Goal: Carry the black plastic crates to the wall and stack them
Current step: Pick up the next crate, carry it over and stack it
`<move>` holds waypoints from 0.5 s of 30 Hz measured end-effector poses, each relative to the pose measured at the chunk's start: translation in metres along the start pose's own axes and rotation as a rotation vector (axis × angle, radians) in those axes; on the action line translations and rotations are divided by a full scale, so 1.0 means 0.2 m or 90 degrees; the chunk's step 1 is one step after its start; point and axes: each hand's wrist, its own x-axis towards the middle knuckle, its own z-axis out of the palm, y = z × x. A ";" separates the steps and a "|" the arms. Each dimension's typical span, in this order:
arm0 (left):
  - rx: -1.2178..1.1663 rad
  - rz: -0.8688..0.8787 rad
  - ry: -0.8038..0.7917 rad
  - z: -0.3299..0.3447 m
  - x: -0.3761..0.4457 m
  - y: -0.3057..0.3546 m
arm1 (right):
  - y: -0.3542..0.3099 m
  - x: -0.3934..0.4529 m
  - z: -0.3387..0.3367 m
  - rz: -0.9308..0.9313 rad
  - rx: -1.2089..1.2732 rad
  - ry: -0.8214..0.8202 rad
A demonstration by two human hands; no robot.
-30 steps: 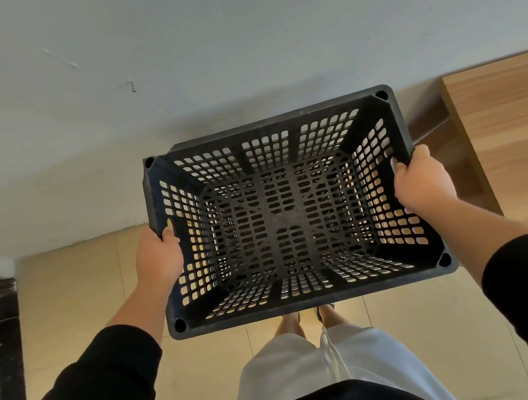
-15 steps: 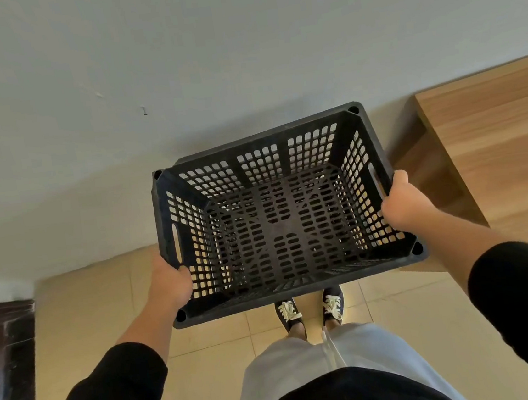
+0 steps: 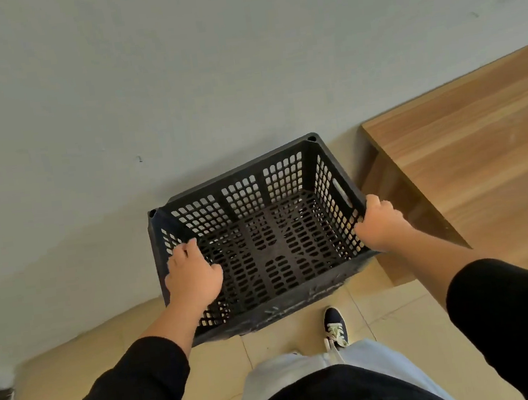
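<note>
Both hands gripped the black crate (image 3: 270,241) against the wall (image 3: 176,78): left hand (image 3: 192,277) at nine o'clock, right hand (image 3: 379,224) at three.

L hand (image 3: 193,275): fingers curled, gripping | R hand (image 3: 380,226): same | arms fwd-down
</note>
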 end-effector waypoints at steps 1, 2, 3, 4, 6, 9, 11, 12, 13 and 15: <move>0.007 0.046 -0.014 -0.01 0.00 0.03 | 0.01 -0.06 0.01 0.009 0.000 0.016; 0.014 0.083 -0.030 -0.02 0.00 0.07 | 0.02 -0.11 0.01 0.014 0.004 0.028; 0.019 0.110 -0.044 -0.02 0.00 0.10 | 0.02 -0.14 0.01 0.017 0.007 0.035; 0.027 0.141 -0.059 -0.02 -0.01 0.13 | 0.02 -0.20 0.02 0.023 0.017 0.045; 0.054 0.206 -0.090 -0.02 -0.05 0.17 | 0.03 -0.33 0.06 0.035 0.036 0.061; 0.103 0.289 -0.123 -0.01 -0.14 0.24 | 0.06 -0.53 0.15 0.050 0.046 0.090; 0.133 0.337 -0.132 0.01 -0.22 0.29 | 0.10 -0.66 0.22 0.049 0.050 0.108; 0.150 0.363 -0.134 0.02 -0.27 0.32 | 0.12 -0.73 0.24 0.050 0.055 0.117; 0.167 0.389 -0.136 0.03 -0.32 0.36 | 0.15 -0.79 0.27 0.057 0.064 0.126; 0.203 0.447 -0.144 0.06 -0.42 0.45 | 0.25 -0.90 0.31 0.080 0.080 0.142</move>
